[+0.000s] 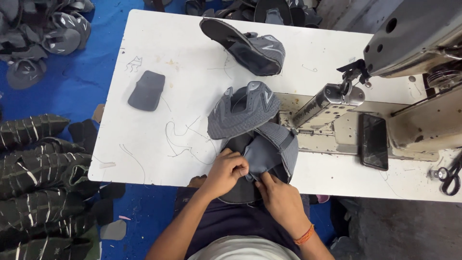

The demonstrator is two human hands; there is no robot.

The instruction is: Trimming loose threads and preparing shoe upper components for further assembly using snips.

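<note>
Both hands (252, 180) pinch shoe upper (269, 151).

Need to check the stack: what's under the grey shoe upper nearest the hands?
A dark sole-shaped piece shows beneath the grey shoe upper. Both hands cover the rest.

The sewing machine (414, 43) runs off the top and right edges, so its head shows only in part, and its needle is too small to make out. The scissors (450, 175) are clipped by the right edge. The left hand (226, 171) and right hand (281, 197) cover part of the grey shoe upper (269, 149), hiding their fingertips in its folds. Heaps of shoe uppers (38, 29) are cut by the top and left edges. The person's torso drops below the bottom edge.
</note>
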